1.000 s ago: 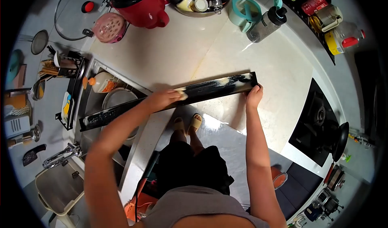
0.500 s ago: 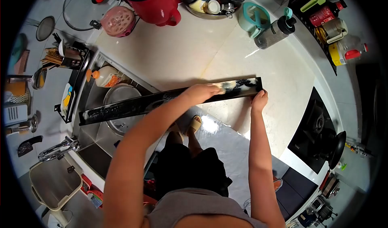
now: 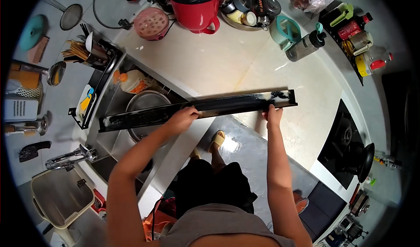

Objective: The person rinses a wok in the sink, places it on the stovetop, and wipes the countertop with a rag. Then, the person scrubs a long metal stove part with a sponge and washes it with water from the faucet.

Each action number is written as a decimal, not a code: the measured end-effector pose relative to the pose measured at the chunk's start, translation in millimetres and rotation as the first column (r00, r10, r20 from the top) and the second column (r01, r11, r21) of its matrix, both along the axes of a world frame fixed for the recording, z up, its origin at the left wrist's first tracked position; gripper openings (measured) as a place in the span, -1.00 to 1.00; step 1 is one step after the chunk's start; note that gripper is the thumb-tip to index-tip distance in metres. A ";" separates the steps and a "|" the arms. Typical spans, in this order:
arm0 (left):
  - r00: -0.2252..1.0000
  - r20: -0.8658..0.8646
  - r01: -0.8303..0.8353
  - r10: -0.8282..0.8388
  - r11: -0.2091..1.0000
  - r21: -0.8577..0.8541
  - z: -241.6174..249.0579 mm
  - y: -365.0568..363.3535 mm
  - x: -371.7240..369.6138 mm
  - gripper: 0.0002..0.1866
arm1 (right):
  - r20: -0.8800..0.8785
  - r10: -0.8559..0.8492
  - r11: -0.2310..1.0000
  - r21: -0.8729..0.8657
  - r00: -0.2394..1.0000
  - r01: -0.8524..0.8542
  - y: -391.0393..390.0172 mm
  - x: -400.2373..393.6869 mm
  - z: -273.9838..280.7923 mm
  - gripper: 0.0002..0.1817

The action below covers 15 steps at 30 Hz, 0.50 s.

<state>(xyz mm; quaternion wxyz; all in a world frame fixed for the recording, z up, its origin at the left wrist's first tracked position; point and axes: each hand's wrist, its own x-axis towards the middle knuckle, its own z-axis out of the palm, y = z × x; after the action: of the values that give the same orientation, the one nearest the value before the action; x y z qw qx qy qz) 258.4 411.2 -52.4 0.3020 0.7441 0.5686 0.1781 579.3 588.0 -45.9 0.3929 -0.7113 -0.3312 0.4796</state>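
A long, narrow black metal trough (image 3: 227, 103) with raised edges lies slantwise across the counter corner and over the sink. Whitish suds streak its inside, thickest near the right end. My left hand (image 3: 181, 119) is closed at its near edge, around the middle. A bit of a pale yellowish sponge or cloth (image 3: 200, 114) shows at those fingertips; most of it is hidden. Toward the right end, my right hand (image 3: 273, 114) grips the near edge, thumb on top.
Below the trough's left half is the sink (image 3: 109, 148), with a round metal pot (image 3: 148, 100) and a pump bottle (image 3: 133, 81). A red cooker (image 3: 194, 8), a teal-lidded pitcher (image 3: 284, 31) and a water bottle (image 3: 305, 45) line the counter's back. A black hob (image 3: 343, 137) is at right.
My left hand has moved left, from the suds inside the trough to its near edge. My right hand has shifted from the right end corner inward along that edge. The view has shifted slightly.
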 end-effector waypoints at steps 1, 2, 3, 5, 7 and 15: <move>0.993 -0.113 0.028 -0.023 0.999 0.046 -3.2 2.6 6.5 -0.78 | -0.005 0.058 0.998 0.038 0.998 -0.057 1.5 5.5 -12.4 -0.70; 0.988 -0.149 0.043 -0.028 0.994 0.101 -5.9 3.5 13.1 -0.77 | -0.004 0.052 0.997 0.056 0.999 -0.052 2.9 17.3 -21.7 -0.69; 0.982 -0.188 0.061 -0.031 0.985 0.159 -9.0 5.6 18.8 -0.76 | -0.006 0.046 0.996 0.077 0.999 -0.046 4.9 27.7 -26.1 -0.69; 0.974 -0.224 0.089 -0.039 0.973 0.214 -8.0 14.3 40.8 -0.72 | 0.018 -0.030 0.993 0.116 0.999 0.028 3.3 44.7 -17.8 -0.69; 0.976 -0.216 0.045 -0.009 0.986 0.160 3.3 28.2 77.2 -0.71 | 0.087 -0.102 0.988 0.129 0.991 0.090 6.0 73.3 -10.7 -0.56; 0.991 -0.093 0.113 -0.101 0.984 0.136 1.3 108.7 211.4 -0.83 | 0.241 -0.062 0.998 0.031 0.969 0.056 -12.9 73.7 -8.2 -0.24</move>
<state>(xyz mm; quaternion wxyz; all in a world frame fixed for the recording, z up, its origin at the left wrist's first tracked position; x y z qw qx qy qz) 469.8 519.9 -51.0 0.2330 0.8001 0.5263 0.1691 653.0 575.1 -54.2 0.3722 -0.7693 -0.3608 0.3735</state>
